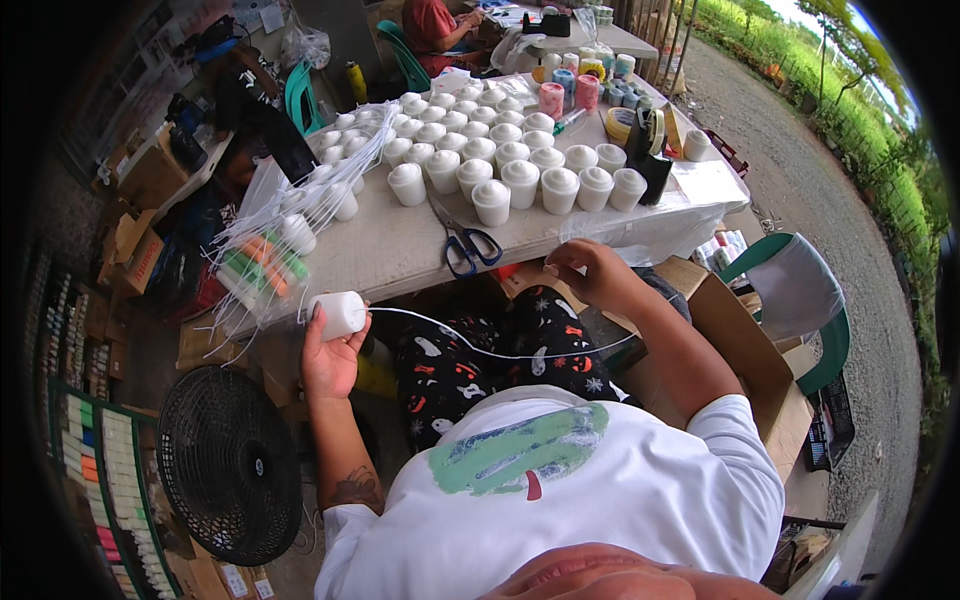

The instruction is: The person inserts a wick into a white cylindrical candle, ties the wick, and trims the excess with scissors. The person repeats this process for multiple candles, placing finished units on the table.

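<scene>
My left hand [332, 358] is wrapped round a white candle [341, 314], tilted on its side at the left of my lap. A long white wick [480, 349] runs from the candle's end across my lap and passes out of sight at my right forearm. By the table's front edge, my right hand [597, 274] has its fingers bent together; whatever they may hold is too small to make out. Scissors with blue handles [470, 248] lie near that edge. Behind them stand many white candles [491, 200] with rounded tops, in rows.
White wicks [270, 215] hang over the table's [390, 250] left corner. At its right are a black tape dispenser [652, 160] and colored candles [587, 92]. A black fan [228, 465] stands at my left, an open cardboard box [735, 345] at my right. Another person [440, 35] sits beyond.
</scene>
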`<action>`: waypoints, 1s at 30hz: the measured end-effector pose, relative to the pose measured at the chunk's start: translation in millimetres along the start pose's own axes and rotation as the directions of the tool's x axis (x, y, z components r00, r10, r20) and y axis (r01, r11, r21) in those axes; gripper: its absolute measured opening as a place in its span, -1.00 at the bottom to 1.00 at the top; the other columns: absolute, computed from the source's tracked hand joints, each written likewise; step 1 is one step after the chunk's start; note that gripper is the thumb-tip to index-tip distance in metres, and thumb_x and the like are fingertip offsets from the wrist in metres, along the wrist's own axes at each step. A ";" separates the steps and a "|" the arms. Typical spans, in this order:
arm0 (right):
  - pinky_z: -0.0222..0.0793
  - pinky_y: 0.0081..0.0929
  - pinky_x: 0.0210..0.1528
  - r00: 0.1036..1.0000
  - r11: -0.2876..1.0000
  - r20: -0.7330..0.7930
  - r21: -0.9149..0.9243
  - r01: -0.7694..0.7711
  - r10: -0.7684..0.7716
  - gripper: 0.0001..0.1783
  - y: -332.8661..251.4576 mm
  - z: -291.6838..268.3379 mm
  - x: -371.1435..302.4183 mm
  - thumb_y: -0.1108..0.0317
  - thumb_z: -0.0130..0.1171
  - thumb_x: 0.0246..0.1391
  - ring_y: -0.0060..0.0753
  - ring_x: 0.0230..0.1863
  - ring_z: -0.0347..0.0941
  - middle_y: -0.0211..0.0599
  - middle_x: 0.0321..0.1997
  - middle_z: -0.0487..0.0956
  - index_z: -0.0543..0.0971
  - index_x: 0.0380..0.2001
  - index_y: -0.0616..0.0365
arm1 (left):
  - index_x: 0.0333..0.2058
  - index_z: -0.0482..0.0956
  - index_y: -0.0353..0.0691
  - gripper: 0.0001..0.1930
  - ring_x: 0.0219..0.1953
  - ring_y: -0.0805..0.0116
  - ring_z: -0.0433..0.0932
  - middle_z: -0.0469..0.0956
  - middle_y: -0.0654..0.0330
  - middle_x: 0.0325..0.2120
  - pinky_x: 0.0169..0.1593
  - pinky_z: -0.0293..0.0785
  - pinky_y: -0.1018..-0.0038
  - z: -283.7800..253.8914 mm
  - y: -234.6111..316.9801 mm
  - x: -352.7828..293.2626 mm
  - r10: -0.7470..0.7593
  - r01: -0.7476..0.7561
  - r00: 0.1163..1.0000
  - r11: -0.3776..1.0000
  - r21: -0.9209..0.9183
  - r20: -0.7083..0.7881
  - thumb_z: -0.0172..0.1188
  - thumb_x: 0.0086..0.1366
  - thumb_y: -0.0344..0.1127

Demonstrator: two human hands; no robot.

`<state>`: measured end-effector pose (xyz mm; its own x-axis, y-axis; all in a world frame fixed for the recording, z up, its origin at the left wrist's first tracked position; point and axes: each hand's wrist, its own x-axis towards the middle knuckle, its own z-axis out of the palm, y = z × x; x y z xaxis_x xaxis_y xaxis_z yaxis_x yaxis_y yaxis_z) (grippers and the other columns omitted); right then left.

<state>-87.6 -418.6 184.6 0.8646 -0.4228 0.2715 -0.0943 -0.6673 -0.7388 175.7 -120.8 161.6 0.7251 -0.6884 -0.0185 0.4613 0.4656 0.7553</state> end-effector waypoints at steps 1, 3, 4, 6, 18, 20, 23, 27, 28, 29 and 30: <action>0.43 -0.36 -0.20 0.997 0.999 -0.058 -0.007 0.045 -0.045 -0.84 2.6 -10.2 4.3 0.37 0.20 0.08 -0.17 -0.27 0.54 -0.13 -0.30 0.56 0.57 -0.30 0.24 | -0.01 0.38 -0.29 -0.56 -0.01 0.02 0.49 0.49 -0.02 -0.07 0.05 0.47 0.18 4.1 -1.9 8.6 0.005 -0.005 1.000 1.000 0.019 0.003 0.11 0.28 -0.09; 0.43 -0.38 -0.21 0.975 0.997 -0.215 -0.072 0.035 -0.050 -0.87 4.4 -37.2 11.4 0.41 0.17 0.10 -0.22 -0.27 0.52 -0.17 -0.33 0.54 0.57 -0.31 0.22 | -0.01 0.38 -0.28 -0.56 -0.04 0.06 0.50 0.49 0.00 -0.08 0.03 0.48 0.19 11.2 -7.1 28.7 0.026 -0.025 0.999 0.998 0.063 -0.021 0.12 0.27 -0.08; 0.42 -0.40 -0.20 0.953 0.997 -0.299 -0.078 0.025 -0.048 -0.87 8.4 -51.0 13.0 0.40 0.17 0.10 -0.25 -0.28 0.51 -0.20 -0.33 0.55 0.57 -0.30 0.21 | -0.01 0.39 -0.27 -0.56 -0.04 0.06 0.50 0.49 0.00 -0.09 0.03 0.48 0.19 11.5 -10.7 39.3 0.031 -0.030 0.999 0.997 0.071 -0.024 0.13 0.27 -0.08; 0.39 -0.45 -0.19 0.878 0.995 -0.476 -0.096 0.004 -0.050 -0.88 26.5 -81.3 12.9 0.40 0.16 0.11 -0.34 -0.30 0.50 -0.25 -0.33 0.56 0.56 -0.29 0.20 | -0.02 0.38 -0.24 -0.54 -0.06 0.09 0.52 0.50 0.03 -0.10 0.00 0.49 0.21 13.2 -19.3 61.5 0.044 -0.041 0.998 0.995 0.094 -0.037 0.14 0.26 -0.04; 0.39 -0.37 -0.13 0.681 0.904 -0.708 -0.146 -0.401 0.188 -0.71 197.1 -213.6 70.4 0.26 0.09 0.14 -0.14 -0.21 0.55 -0.04 -0.23 0.61 0.57 -0.16 0.22 | -0.04 0.37 -0.18 -0.46 -0.23 0.19 0.55 0.53 0.10 -0.22 -0.17 0.53 0.32 12.4 -49.1 133.4 0.100 -0.058 0.967 0.982 0.180 -0.235 0.09 0.24 0.16; 0.39 -0.28 -0.10 0.726 0.863 -0.671 -0.268 -0.428 0.151 -0.71 223.5 -215.0 103.8 0.30 0.07 0.11 0.01 -0.18 0.53 0.01 -0.23 0.60 0.57 -0.15 0.20 | -0.04 0.36 -0.20 -0.47 -0.24 0.17 0.55 0.52 0.09 -0.22 -0.18 0.53 0.31 13.0 -53.1 134.3 0.128 -0.084 0.963 0.979 0.188 -0.238 0.07 0.26 0.14; 0.31 -0.23 0.03 0.843 0.609 -0.512 -0.619 -0.496 0.166 -0.66 266.1 -220.3 119.6 0.37 0.07 0.03 -0.01 -0.01 0.44 -0.08 -0.15 0.59 0.54 -0.07 0.04 | 0.00 0.32 -0.23 -0.49 -0.22 0.11 0.53 0.49 0.07 -0.20 -0.17 0.53 0.24 -2.4 -59.6 134.7 0.141 -0.118 0.983 0.975 0.187 -0.117 0.04 0.30 0.07; 0.24 -0.21 -0.06 0.851 0.394 -0.449 -0.755 -0.525 0.272 -0.73 284.8 -214.0 122.6 0.39 0.03 -0.04 -0.19 0.05 0.34 -0.22 -0.20 0.60 0.54 -0.20 -0.04 | 0.05 0.28 -0.29 -0.46 -0.19 0.09 0.52 0.44 0.04 -0.14 -0.11 0.49 0.16 -9.6 -64.3 130.9 0.187 -0.176 0.982 0.961 0.214 -0.031 0.04 0.31 0.04; 0.25 -0.18 -0.06 0.858 0.441 -0.465 -0.737 -0.513 0.220 -0.71 283.8 -208.6 122.3 0.39 0.03 -0.02 -0.17 0.05 0.35 -0.19 -0.20 0.59 0.54 -0.17 -0.04 | 0.05 0.28 -0.30 -0.46 -0.19 0.09 0.52 0.44 0.04 -0.14 -0.10 0.49 0.16 -7.4 -63.2 128.8 0.191 -0.179 0.981 0.961 0.213 -0.038 0.04 0.31 0.03; 0.25 -0.15 -0.05 0.859 0.485 -0.483 -0.717 -0.500 0.171 -0.70 278.1 -202.9 120.2 0.39 0.03 -0.01 -0.15 0.04 0.35 -0.16 -0.21 0.59 0.54 -0.15 -0.04 | 0.05 0.28 -0.31 -0.46 -0.19 0.09 0.52 0.44 0.03 -0.15 -0.10 0.49 0.16 -6.3 -61.3 127.4 0.192 -0.179 0.980 0.961 0.211 -0.043 0.05 0.30 0.03; 0.26 -0.13 -0.05 0.827 0.516 -0.545 -0.673 -0.530 0.138 -0.67 281.0 -202.2 123.2 0.39 0.05 0.00 -0.10 0.00 0.39 -0.11 -0.22 0.59 0.52 -0.10 0.01 | 0.04 0.28 -0.30 -0.47 -0.19 0.09 0.52 0.45 0.04 -0.16 -0.11 0.49 0.16 -8.1 -61.3 128.0 0.185 -0.173 0.982 0.964 0.202 -0.039 0.06 0.30 0.03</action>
<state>-107.4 -782.2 135.2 0.4324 -0.7763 0.4587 -0.8392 -0.5325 -0.1101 244.4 -233.0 107.6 0.8170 -0.5685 0.0961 0.2157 0.4559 0.8635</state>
